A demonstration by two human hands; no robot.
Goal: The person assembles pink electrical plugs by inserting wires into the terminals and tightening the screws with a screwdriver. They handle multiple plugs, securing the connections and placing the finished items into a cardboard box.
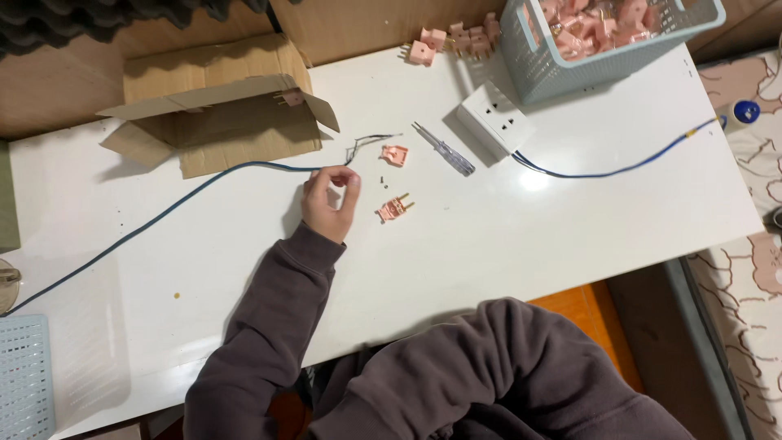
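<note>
Blue cable (163, 213) runs lower left to centre, its end pinched in the left hand (330, 204); pink plug (393, 209) lies just right. Right hand is out of view.

Left arm out, right hand hidden.
Left hand (329, 203) reached forward, sleeve to the wrist, fingers (352, 181) curled in a pinch; right arm folded low, out of view.

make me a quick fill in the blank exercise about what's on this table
1. The left hand pinches the dark ____ near its stripped end.
2. The screwdriver lies between the pink plug cover and the white ____.
3. The pale blue basket holds many ____ plug parts.
4. The cardboard box lies on the table with its flaps ____.

Missing words: cable; socket; pink; open
</note>
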